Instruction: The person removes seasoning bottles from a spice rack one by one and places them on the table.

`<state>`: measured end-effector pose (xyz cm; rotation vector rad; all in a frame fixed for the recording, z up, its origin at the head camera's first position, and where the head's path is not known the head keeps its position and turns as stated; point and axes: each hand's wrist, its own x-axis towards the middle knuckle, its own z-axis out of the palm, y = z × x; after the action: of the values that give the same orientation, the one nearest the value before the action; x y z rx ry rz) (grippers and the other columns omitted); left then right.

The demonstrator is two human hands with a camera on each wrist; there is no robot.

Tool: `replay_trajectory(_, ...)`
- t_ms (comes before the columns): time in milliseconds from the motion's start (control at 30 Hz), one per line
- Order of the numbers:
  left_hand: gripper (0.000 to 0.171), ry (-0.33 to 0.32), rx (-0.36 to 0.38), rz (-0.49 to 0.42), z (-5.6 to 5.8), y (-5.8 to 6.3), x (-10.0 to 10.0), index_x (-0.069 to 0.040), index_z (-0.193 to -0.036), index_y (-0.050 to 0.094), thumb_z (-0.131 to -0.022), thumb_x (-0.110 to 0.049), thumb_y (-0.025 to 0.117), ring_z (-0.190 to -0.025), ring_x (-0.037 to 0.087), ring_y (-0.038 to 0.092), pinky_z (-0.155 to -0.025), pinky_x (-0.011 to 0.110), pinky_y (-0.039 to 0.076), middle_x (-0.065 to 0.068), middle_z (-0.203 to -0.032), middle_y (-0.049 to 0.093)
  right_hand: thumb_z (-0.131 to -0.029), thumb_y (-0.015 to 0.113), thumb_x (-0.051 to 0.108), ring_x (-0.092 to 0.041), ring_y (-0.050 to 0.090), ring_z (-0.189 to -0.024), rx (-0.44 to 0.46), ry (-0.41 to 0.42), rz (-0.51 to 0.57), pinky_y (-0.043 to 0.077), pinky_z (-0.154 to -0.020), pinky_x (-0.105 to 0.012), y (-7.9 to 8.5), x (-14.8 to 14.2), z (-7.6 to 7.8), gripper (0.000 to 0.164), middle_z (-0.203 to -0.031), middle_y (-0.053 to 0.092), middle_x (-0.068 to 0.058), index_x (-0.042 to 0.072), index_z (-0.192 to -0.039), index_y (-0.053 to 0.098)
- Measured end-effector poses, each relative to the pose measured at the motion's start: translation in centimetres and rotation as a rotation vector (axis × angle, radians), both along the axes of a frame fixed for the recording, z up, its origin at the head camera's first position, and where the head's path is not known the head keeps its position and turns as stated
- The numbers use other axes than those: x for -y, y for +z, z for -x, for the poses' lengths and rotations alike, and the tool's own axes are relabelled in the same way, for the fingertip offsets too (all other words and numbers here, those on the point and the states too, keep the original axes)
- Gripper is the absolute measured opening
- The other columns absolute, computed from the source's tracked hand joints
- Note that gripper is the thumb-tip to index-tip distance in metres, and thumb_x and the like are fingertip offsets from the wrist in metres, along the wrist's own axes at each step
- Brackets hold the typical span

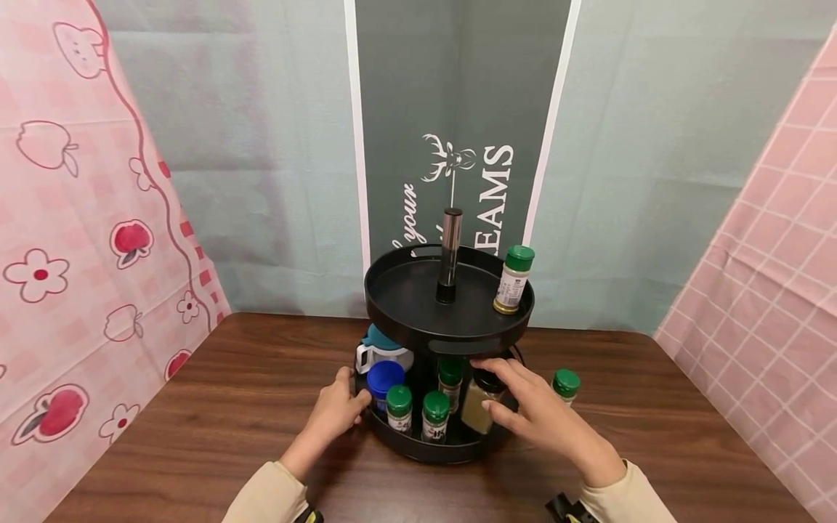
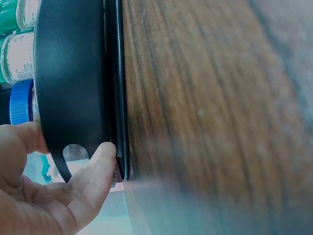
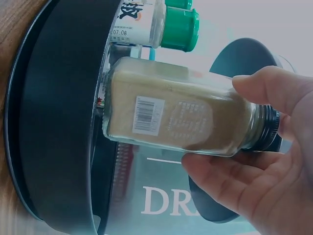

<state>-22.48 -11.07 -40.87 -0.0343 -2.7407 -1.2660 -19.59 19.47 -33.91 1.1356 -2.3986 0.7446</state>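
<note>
Between the tiers of a round black two-tier rack [image 1: 408, 296], the right hand [image 1: 546, 414], partly open, grips a square glass jar of tan powder [image 1: 476, 410]; the left hand [image 1: 332, 407] curls round the lower rim. Brown wood-grain desk [image 1: 163, 421] beneath, grey-green cloth [image 1: 255, 189] behind.

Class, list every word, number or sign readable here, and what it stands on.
"your": dark panel.
"DREAMS": same panel, pieced from head and right wrist views.
Deer-head emblem: same panel.
"07.08": green-capped shaker.
Large character above it: partly cut off.
Jar in right hand: barcode; print too small to read.
Other shakers: labels too small or blurred.
</note>
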Motion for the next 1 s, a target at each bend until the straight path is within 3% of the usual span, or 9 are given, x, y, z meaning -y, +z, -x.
replay_trajectory(200, 0.051, 0.01, -0.008, 0.003, 0.1, -0.1, 0.0, 0.006, -0.121, 0.04, -0.077, -0.015, 0.057, -0.042, 0.011, 0.051, -0.044, 0.03, 0.043, 0.001, -0.048, 0.053, -0.08, 0.066, 0.011, -0.012, 0.051, -0.103, 0.001, -0.001, 0.009, 0.052, -0.073, -0.041, 0.1, 0.0, -0.1, 0.049, -0.119, 0.052, 0.0, 0.014, -0.126, 0.048)
replay_trajectory(567, 0.052, -0.025, -0.002, -0.082, 0.3, -0.3, 0.1, 0.008, -0.123, 0.039, -0.078, -0.011, 0.056, -0.042, 0.014, 0.055, -0.041, 0.028, 0.048, 0.006, -0.052, 0.058, -0.08, 0.066, 0.01, -0.012, 0.051, -0.102, -0.009, 0.005, 0.003, 0.052, -0.072, -0.04, 0.3, -0.4, -0.1, 0.049, -0.119, 0.052, -0.001, 0.015, -0.126, 0.048)
replay_trajectory(1000, 0.048, -0.04, 0.001, -0.096, 0.3, -0.2, 0.1, 0.009, -0.121, 0.041, -0.078, -0.009, 0.054, -0.042, 0.015, 0.056, -0.04, 0.027, 0.049, 0.007, -0.052, 0.059, -0.076, 0.069, 0.009, -0.009, 0.053, -0.089, -0.024, -0.071, 0.008, 0.051, -0.064, -0.033, 0.7, -2.7, -0.4, 0.055, -0.114, 0.054, 0.001, 0.017, -0.126, 0.049)
